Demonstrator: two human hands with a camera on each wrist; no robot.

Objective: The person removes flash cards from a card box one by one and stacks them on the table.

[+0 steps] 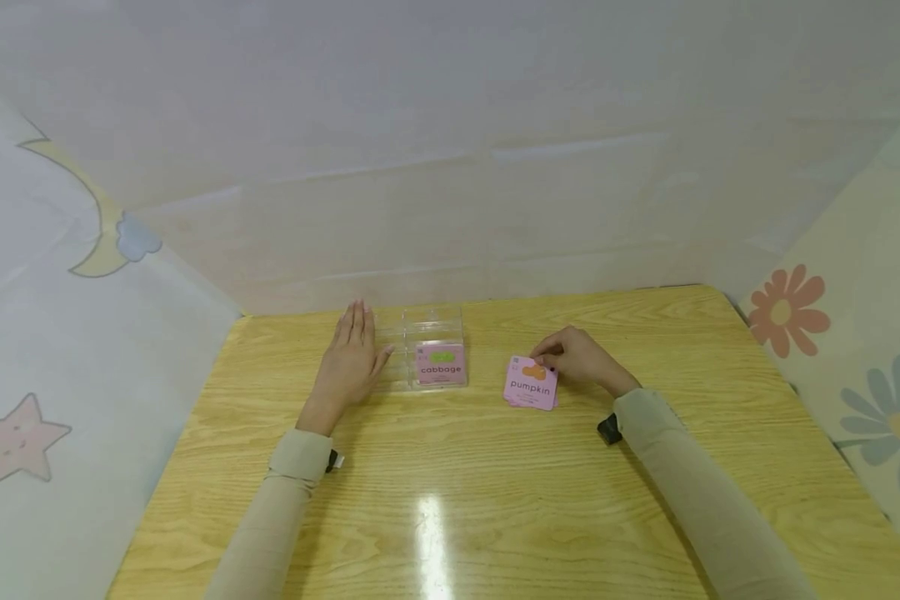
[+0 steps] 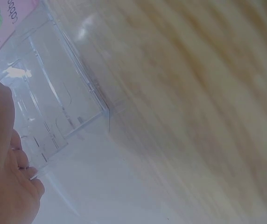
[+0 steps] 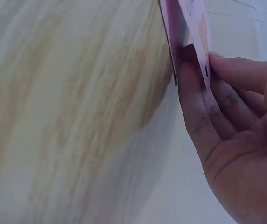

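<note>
Card (image 1: 529,387) with the word "pumpkin" is pinched at its top right corner by the right hand (image 1: 583,358), over another pink card (image 3: 174,35), right of the clear box (image 1: 432,317) on the table (image 1: 378,475). A "cabbage" card (image 1: 441,367) is held in the box's near right part. The box's left side is touched by the left hand (image 1: 348,364), its fingers straight and close together.

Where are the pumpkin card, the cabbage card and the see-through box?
Pumpkin card (image 1: 530,388): head view, on its printed word "pumpkin".
Cabbage card (image 1: 441,369): head view, on its printed word "cabbage".
See-through box (image 1: 432,326): head view, on a bare compartment in its far row.
</note>
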